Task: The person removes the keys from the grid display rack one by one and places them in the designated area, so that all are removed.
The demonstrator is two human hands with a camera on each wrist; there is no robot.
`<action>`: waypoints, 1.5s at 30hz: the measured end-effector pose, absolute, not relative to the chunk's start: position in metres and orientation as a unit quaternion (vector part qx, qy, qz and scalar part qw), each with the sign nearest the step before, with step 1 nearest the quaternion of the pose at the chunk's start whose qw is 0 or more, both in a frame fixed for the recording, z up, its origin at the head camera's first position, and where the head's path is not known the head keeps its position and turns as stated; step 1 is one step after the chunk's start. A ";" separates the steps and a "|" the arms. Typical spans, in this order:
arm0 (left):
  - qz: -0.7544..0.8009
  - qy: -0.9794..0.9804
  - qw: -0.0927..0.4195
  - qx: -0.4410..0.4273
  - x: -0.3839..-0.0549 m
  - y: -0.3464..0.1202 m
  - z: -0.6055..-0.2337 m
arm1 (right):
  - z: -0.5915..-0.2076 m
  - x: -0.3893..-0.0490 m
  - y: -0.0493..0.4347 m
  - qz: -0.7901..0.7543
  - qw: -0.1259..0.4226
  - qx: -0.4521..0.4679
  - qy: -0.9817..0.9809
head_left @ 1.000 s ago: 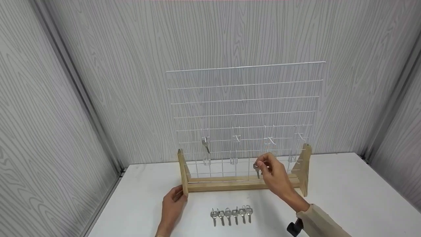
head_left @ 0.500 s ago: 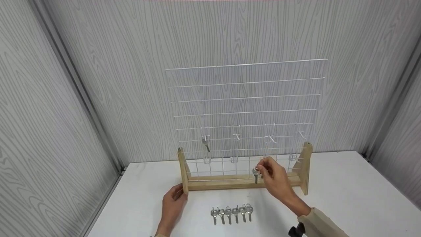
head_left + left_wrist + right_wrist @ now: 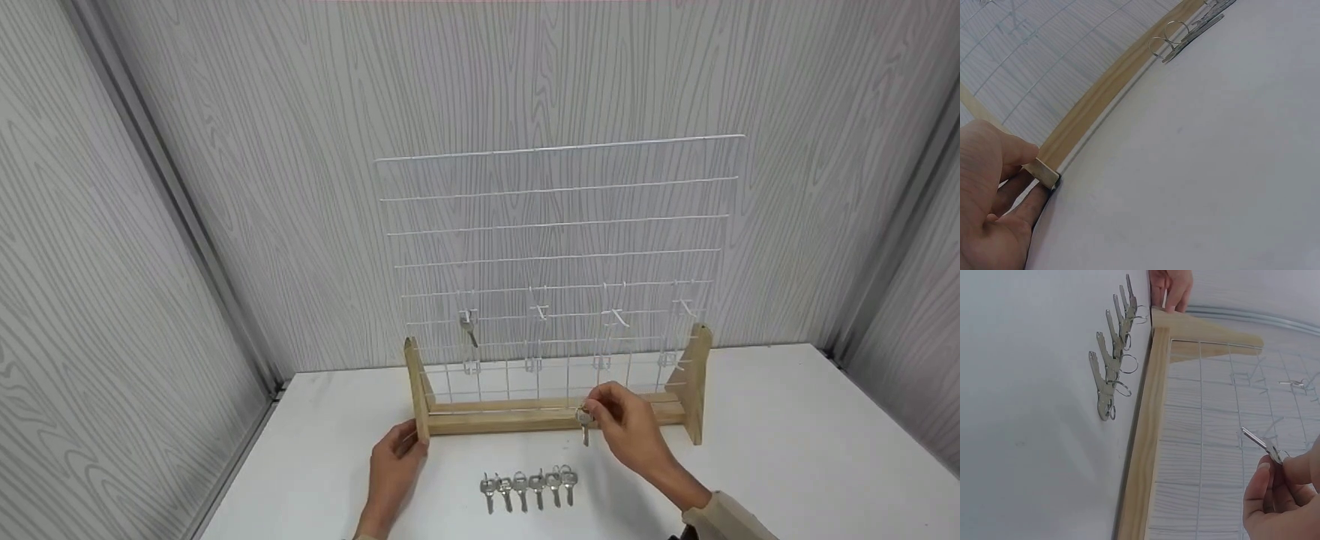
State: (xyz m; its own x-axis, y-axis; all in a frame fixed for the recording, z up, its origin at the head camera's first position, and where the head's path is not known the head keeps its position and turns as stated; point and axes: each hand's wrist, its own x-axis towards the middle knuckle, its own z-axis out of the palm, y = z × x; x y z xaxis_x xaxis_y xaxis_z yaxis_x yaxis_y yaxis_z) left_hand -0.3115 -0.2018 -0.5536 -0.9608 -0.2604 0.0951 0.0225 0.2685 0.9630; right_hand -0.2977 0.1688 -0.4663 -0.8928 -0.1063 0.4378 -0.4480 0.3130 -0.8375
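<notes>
A white wire grid rack [image 3: 559,187] stands in a wooden base. My left hand [image 3: 396,461] grips the foot of its left wooden end piece [image 3: 417,390]; the left wrist view shows thumb and fingers [image 3: 1032,205] on either side of that wood. With my right hand [image 3: 628,424] I pinch a silver key [image 3: 584,429] at its small ring, the blade hanging down in front of the base bar. The right wrist view has this key [image 3: 1264,443] between thumb and fingers. Another key [image 3: 469,330] hangs from the leftmost upper hook.
Several silver keys with rings [image 3: 520,491] lie in a row on the white table [image 3: 315,420], in front of the rack. Wire hooks [image 3: 618,317] jut from the grid in two rows. Grey wood-patterned panels [image 3: 247,150] enclose the table at the back and sides.
My right hand has come down with the key, from before the lower grid to before the wooden base bar. The left hand keeps its hold on the end piece.
</notes>
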 end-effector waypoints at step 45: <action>-0.610 -0.781 0.110 0.070 -0.308 -0.201 -0.552 | -0.516 -0.308 0.186 0.474 -0.051 0.199 -0.856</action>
State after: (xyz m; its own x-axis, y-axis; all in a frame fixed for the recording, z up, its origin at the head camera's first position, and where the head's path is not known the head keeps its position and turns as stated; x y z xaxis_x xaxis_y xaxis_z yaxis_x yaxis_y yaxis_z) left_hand -0.3077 -0.2014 -0.5516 -0.9662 -0.2428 0.0860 0.0247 0.2451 0.9692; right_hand -0.3079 0.1860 -0.5156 -0.9153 -0.3900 0.1009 -0.2926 0.4713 -0.8320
